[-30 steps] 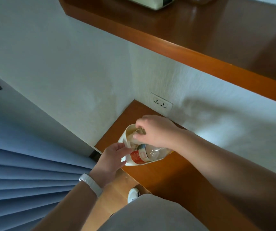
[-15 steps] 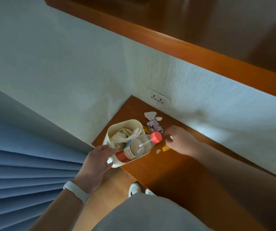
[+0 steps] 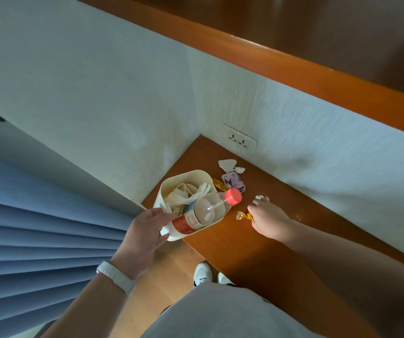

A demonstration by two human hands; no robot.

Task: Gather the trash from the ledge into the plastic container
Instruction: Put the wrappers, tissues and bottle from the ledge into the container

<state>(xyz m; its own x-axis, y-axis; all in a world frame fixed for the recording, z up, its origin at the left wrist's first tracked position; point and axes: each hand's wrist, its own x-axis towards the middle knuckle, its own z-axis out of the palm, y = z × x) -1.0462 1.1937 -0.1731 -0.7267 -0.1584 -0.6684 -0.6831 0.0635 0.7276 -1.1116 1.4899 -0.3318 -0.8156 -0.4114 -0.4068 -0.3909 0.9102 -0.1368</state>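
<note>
Trash pickup at the ledge [image 3: 281,252]

Left hand [image 3: 144,230] grasps the plastic container [image 3: 183,178] holding a bottle [image 3: 203,211]; right hand [image 3: 270,219] pinches a gold candy wrapper [image 3: 243,215], grip clenched.

A white double socket [image 3: 240,140] sits low on the textured white wall [image 3: 98,81], under a wooden shelf [image 3: 318,69]. Blue pleated curtains [image 3: 37,240] hang at the left. White shoes [image 3: 203,274] stand on the pale wood floor [image 3: 176,269].

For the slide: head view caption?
Left hand steadies container; right hand reaches gold wrapper on ledge.
</note>
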